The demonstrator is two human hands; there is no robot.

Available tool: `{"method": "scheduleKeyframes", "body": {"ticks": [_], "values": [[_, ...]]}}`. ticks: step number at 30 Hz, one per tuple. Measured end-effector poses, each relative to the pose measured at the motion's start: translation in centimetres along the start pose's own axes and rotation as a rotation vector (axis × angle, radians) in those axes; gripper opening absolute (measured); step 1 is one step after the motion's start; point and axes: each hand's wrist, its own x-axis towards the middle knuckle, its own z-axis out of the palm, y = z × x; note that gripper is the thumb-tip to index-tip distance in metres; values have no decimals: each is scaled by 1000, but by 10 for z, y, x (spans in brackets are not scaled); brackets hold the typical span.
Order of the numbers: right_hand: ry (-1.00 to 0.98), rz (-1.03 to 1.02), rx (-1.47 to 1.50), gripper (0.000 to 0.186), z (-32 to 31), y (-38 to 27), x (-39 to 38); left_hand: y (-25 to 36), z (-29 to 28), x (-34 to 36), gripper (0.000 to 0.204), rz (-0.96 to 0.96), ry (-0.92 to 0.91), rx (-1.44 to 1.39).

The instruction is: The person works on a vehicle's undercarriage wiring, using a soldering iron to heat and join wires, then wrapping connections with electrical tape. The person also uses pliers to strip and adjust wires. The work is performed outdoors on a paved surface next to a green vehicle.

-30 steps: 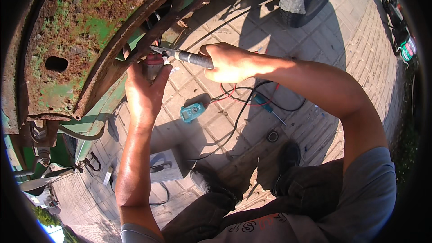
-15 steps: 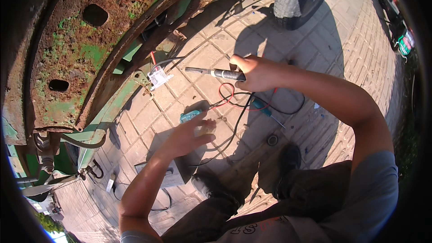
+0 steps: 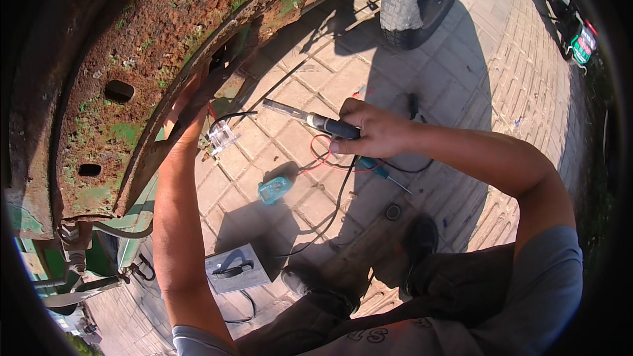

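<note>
My right hand (image 3: 369,125) grips a flat-bladed tool (image 3: 333,127) by its black handle. Its narrow grey blade points left, apart from the metal. My left hand (image 3: 189,107) reaches in behind the edge of a rusted green metal frame (image 3: 151,79); its fingers are hidden there. Just beside it hangs a small clear plastic piece (image 3: 222,137) with a red and a black cable at it. On the paving below lies a teal meter (image 3: 274,189), with thin red and black leads running toward a teal-handled screwdriver (image 3: 377,168).
A grey box with a black handle (image 3: 254,279) stands near my feet, a cable trailing from it. Beyond my right hand stands a tyre (image 3: 415,16). A small dark ring (image 3: 393,211) lies by my shoe (image 3: 421,237). At the far right is a parked two-wheeler (image 3: 560,13).
My left hand has moved from above the meter up and leftward, in behind the rusted frame. The right hand keeps its hold on the tool, slightly lower. The view has shifted a little.
</note>
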Motion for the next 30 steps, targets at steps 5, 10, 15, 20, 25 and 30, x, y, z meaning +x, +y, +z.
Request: {"method": "scheduleKeyframes", "body": {"ticks": [5,10,15,20,25,30], "values": [[-82,269,246,33,-6,-2,-16,28,7,22,28,83,-98,166],[-46,439,318,34,-8,-10,-18,71,9,8,18,276,-191,413],[-1,440,379,36,6,-23,-12,74,12,-16,12,426,-211,500],[-58,471,656,36,40,-33,2,83,21,-15,13,385,-139,554],[282,253,757,45,97,-35,16,94,23,-16,14,276,-150,505],[497,216,781,47,136,-31,31,87,20,-15,16,352,-211,518]]}}
